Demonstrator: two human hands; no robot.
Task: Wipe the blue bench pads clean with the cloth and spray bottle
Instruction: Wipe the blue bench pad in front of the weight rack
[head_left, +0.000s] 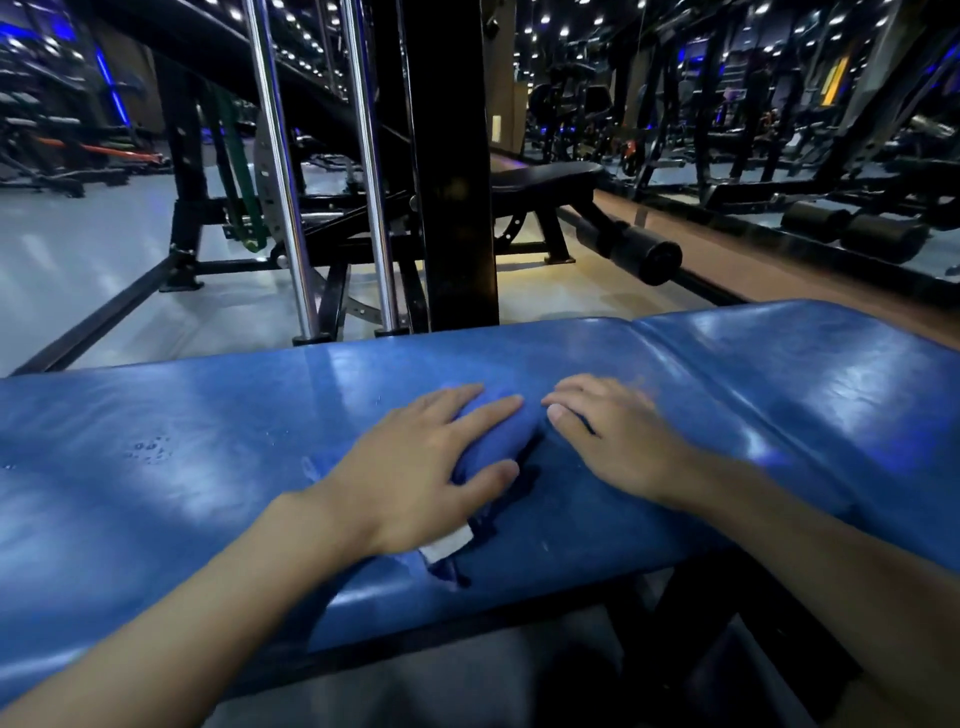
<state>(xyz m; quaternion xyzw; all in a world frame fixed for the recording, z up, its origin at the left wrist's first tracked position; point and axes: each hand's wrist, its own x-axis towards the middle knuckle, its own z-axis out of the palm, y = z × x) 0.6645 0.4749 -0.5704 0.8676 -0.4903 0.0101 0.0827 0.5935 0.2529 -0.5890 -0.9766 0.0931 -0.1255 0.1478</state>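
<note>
A long blue bench pad (208, 457) runs across the lower view, with a second blue pad (805, 374) joined to it at the right. A blue cloth (493, 441) with a white tag lies bunched on the long pad. My left hand (415, 467) rests on the cloth, fingers and thumb curled round its bunched part. My right hand (618, 436) lies flat on the pad just right of the cloth, fingers straight. Small water drops (150, 449) sit on the pad at the left. No spray bottle is in view.
A black upright post (457, 182) and two chrome guide rods (280, 171) stand just behind the bench. A black bench (545, 182) and foam rollers (644, 254) lie further back. Other gym machines fill the dark background.
</note>
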